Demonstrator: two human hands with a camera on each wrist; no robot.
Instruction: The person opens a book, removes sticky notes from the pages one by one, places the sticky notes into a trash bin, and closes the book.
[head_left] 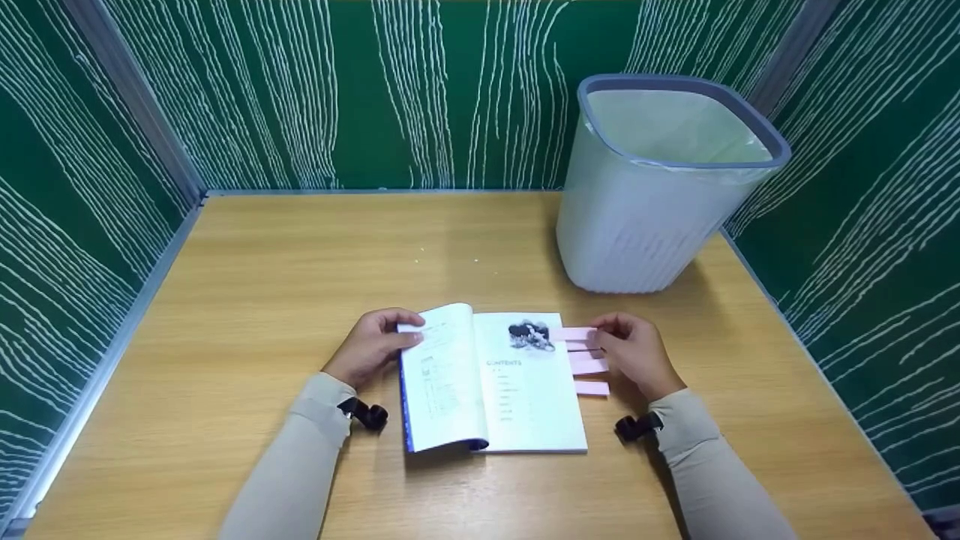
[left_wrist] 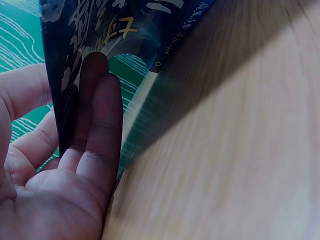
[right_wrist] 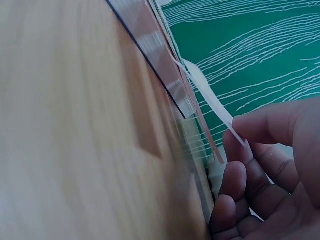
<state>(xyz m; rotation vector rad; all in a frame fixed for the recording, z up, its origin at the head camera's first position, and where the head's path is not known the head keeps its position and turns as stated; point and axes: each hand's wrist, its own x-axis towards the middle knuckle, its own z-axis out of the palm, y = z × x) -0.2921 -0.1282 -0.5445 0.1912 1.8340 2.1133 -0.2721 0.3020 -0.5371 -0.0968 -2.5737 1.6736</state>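
On the table (head_left: 315, 247), toward the back right, stood a bin (head_left: 637, 217) lined with a pale bag (head_left: 667, 124); nearer lay an open book (head_left: 529, 409). The left hand (head_left: 373, 346) had its fingers clamped on the raised cover (left_wrist: 62, 65), the right hand (head_left: 641, 356) on a pink strip (head_left: 574, 334). Only the left wrist view showed the cover's yellow lettering (left_wrist: 129, 29).

Long, pale tan sleeves (head_left: 281, 472) with soft folds start just behind the left hand (head_left: 371, 345) and right hand (head_left: 639, 356). Little black cameras (head_left: 371, 417), knobby in shape, sit at the cuffs (head_left: 321, 405), just behind each hand.
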